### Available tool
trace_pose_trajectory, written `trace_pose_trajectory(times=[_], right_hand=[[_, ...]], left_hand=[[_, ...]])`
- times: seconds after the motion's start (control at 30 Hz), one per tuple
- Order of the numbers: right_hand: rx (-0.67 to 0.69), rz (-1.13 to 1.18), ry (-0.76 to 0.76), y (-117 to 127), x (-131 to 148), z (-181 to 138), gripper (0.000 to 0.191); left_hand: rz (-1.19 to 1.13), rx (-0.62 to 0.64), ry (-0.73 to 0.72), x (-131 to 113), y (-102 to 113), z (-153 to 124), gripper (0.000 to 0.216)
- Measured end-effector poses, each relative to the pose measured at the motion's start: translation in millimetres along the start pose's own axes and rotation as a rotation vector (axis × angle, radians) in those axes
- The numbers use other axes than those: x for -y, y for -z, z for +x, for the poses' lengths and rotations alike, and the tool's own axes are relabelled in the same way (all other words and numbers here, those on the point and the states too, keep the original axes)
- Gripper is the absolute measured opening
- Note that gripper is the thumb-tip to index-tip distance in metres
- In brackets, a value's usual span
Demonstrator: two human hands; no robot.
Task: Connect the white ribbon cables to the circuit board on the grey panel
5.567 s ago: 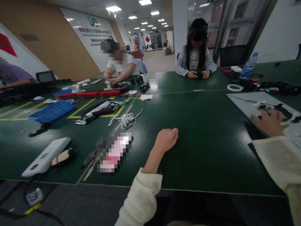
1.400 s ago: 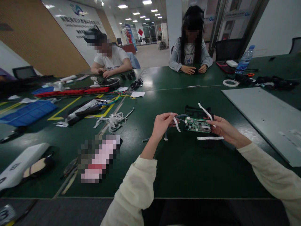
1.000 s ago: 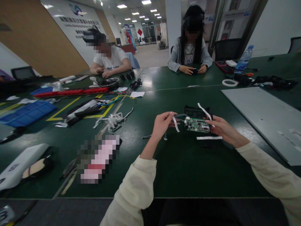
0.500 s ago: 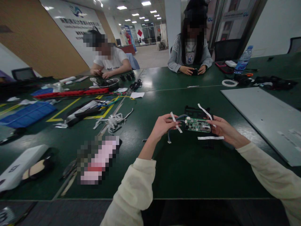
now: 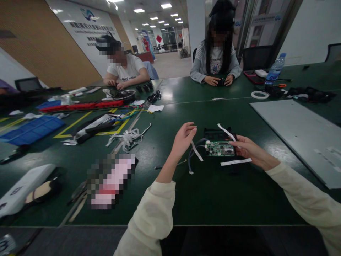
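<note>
In the head view, my right hand (image 5: 252, 151) grips the right end of a green circuit board (image 5: 218, 148) that sits against a black plastic frame (image 5: 213, 133). White strips stick out around it: one strip (image 5: 226, 131) rises above the board, and another strip (image 5: 236, 162) lies below my fingers. My left hand (image 5: 183, 140) is raised left of the board, fingers loosely apart and seemingly holding nothing. Just below it hangs a white strip (image 5: 197, 152); whether its upper end touches the hand is unclear. Dark cables (image 5: 190, 160) run from the board's left side.
A pile of white strips (image 5: 129, 138) and a blurred pink object (image 5: 114, 181) lie to the left. A grey panel (image 5: 293, 131) covers the right side. Beyond are a tape roll (image 5: 260, 95), a water bottle (image 5: 276, 69), a blue basket (image 5: 32, 129) and two people seated across the table.
My left hand has let go beside the board and lifted slightly up and left. The strip by it hangs lower. The board in my right hand has shifted a little left and down.
</note>
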State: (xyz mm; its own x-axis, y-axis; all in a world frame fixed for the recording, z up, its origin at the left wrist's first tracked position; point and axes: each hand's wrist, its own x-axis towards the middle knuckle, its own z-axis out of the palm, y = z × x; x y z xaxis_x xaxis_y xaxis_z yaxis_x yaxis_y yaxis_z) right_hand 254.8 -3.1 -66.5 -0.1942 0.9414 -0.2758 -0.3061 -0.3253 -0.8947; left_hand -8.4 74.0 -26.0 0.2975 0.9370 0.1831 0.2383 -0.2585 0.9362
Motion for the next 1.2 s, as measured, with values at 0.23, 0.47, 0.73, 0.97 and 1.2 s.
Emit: trace_pose_trajectory(times=[0.23,0.47,0.73,0.97,1.2], right_hand=[[0.056,-0.113,-0.023,-24.8,-6.9,-5.0,0.034],[0.028,-0.138,-0.037,-24.9,-9.1,-2.0,0.037],[-0.002,-0.114,-0.075,-24.1,-10.3,-2.4,0.032],[0.012,-0.154,-0.056,-23.1,-9.9,-2.3,0.031],[0.027,-0.206,-0.045,-29.0,-6.7,-7.3,0.030]], left_hand=[[0.621,0.055,-0.186,-10.9,-3.4,-12.3,0.043],[0.881,0.447,-0.366,-23.4,-23.3,-30.2,0.079],[0.951,0.559,-0.329,-12.9,-17.3,-28.5,0.093],[0.982,0.551,-0.322,-10.2,-18.5,-29.2,0.101],[0.951,0.550,-0.329,-9.8,-19.4,-29.4,0.104]])
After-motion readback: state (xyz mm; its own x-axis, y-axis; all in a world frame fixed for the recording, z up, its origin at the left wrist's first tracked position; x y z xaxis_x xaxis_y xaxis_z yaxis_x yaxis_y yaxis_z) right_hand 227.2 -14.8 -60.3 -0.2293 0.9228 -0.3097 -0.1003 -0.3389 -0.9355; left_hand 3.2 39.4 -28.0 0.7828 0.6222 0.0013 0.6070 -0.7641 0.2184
